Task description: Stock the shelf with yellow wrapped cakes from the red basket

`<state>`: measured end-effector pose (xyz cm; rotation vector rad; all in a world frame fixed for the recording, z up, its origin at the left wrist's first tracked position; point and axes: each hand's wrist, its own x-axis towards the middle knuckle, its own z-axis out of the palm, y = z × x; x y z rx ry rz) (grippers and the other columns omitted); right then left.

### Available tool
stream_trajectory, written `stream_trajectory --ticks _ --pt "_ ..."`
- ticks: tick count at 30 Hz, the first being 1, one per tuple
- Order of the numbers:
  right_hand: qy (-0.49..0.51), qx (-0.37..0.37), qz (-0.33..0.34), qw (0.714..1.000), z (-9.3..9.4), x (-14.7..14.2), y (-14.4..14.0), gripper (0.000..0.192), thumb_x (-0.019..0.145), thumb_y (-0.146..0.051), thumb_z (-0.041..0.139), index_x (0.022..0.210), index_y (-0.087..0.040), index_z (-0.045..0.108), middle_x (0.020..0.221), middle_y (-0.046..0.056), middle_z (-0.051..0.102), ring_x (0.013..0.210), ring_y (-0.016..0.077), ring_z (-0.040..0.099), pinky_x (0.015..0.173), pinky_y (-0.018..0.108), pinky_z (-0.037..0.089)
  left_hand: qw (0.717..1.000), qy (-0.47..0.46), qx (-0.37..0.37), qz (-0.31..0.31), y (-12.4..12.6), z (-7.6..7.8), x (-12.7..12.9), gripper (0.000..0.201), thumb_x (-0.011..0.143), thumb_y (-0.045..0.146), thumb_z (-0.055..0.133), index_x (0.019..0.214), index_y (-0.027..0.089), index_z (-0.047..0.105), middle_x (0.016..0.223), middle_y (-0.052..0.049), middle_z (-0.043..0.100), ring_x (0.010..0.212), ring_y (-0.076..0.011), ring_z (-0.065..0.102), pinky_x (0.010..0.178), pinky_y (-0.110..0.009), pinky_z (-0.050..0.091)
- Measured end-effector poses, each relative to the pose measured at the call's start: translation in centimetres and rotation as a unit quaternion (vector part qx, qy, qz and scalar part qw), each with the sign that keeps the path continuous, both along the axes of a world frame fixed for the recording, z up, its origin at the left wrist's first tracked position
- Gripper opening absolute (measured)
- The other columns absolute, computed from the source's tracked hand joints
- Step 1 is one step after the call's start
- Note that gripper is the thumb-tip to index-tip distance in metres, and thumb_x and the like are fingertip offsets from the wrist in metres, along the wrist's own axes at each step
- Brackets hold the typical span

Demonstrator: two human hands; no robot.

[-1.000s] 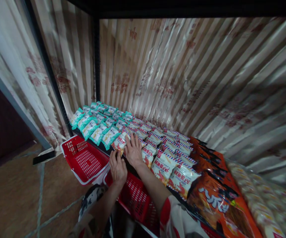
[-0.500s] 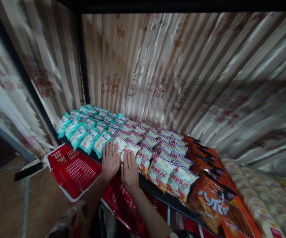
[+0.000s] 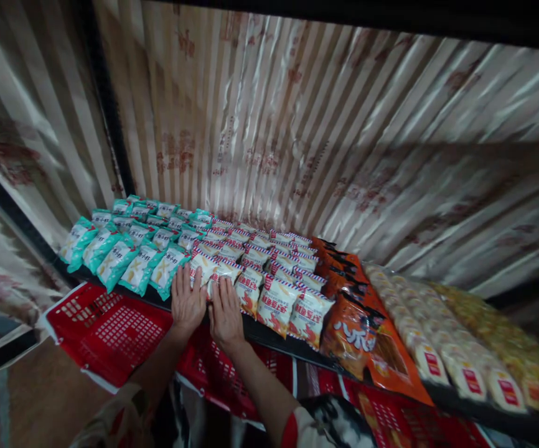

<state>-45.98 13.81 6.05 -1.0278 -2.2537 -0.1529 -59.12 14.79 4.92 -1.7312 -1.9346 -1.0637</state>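
Rows of white snack bags (image 3: 276, 305) with striped blue-and-red top edges fill the middle of a black shelf (image 3: 269, 333). My left hand (image 3: 188, 300) lies with outstretched fingers over the front of the leftmost white bag, beside the teal bags. Close to its right, my right hand (image 3: 226, 311) rests its extended fingers on the neighbouring white bag. Neither hand is wrapped around a bag. Teal-and-white snack bags (image 3: 140, 267) stand in rows to the left. The lower fronts of the two touched bags are hidden by my hands.
Orange snack bags (image 3: 351, 330) stand to the right, followed by long clear packs of round pale pieces (image 3: 431, 354) and yellowish packs (image 3: 507, 342). Red baskets (image 3: 111, 330) sit below the shelf's front edge. Patterned, pleated sheeting (image 3: 251, 124) hangs behind, with a black post (image 3: 106, 93) at left.
The view has turned to the right, so the shelf contents sit further left and more packs show at right. Both hands stay on the same two white bags.
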Motion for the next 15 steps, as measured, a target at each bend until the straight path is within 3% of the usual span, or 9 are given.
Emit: stream_trajectory --ticks 7,12,15 --pt "0.045 -0.021 -0.090 0.995 1.2 2.8 -2.3 0.067 0.089 -0.014 0.037 0.147 -0.013 0.004 0.153 0.017 0.002 0.140 0.0316 -0.001 0.107 0.058 0.027 0.998 0.033 0.036 -0.048 -1.1 0.9 1.1 0.049 0.090 0.025 0.042 0.139 0.020 0.039 0.152 -0.011 0.019 0.140 -0.0301 0.013 0.111 -0.054 0.020" --pt "0.069 -0.040 -0.106 0.991 0.0 4.3 -1.3 0.060 0.090 -0.015 0.035 0.145 -0.006 0.013 0.151 0.020 0.016 0.140 0.0280 0.003 0.108 0.055 0.030 0.972 0.143 -0.003 -0.188 -1.8 0.5 4.9 0.047 0.090 0.024 0.037 0.137 0.021 0.041 0.146 -0.006 0.036 0.140 -0.0245 0.017 0.114 -0.049 0.014" --pt "0.070 -0.062 -0.078 0.993 -0.5 4.9 -0.7 0.056 0.088 -0.012 0.033 0.143 -0.003 0.022 0.148 0.021 0.022 0.140 0.0264 0.007 0.109 0.053 0.030 0.969 0.155 -0.014 -0.193 -1.7 -0.1 6.6 0.049 0.091 0.026 0.032 0.138 0.014 0.039 0.144 -0.007 0.039 0.139 -0.0226 0.017 0.114 -0.047 0.012"
